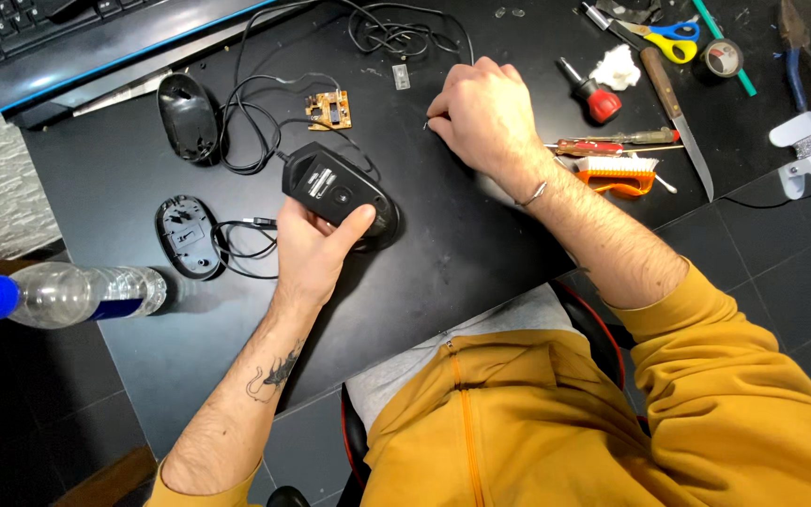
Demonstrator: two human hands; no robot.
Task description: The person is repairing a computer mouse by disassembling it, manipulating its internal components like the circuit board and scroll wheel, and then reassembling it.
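My left hand (pixel 310 252) grips a black computer mouse (pixel 330 188), turned bottom-up on the black desk (pixel 443 272), its cable trailing to the back. My right hand (pixel 485 117) rests on the desk further back, fingers curled over a small metal part at its fingertips, too small to make out. A small brown circuit board (pixel 328 110) lies behind the mouse. Two black mouse shell halves lie to the left, one at the back (pixel 187 117) and one nearer (pixel 185 237).
A plastic water bottle (pixel 58 295) with a blue cap lies at the left edge. Screwdrivers (pixel 591 94), a knife (pixel 676 113), an orange brush (pixel 617 175), scissors (pixel 670 39) and a tape roll (pixel 723 58) sit at the right. A keyboard (pixel 21 28) is at the back left.
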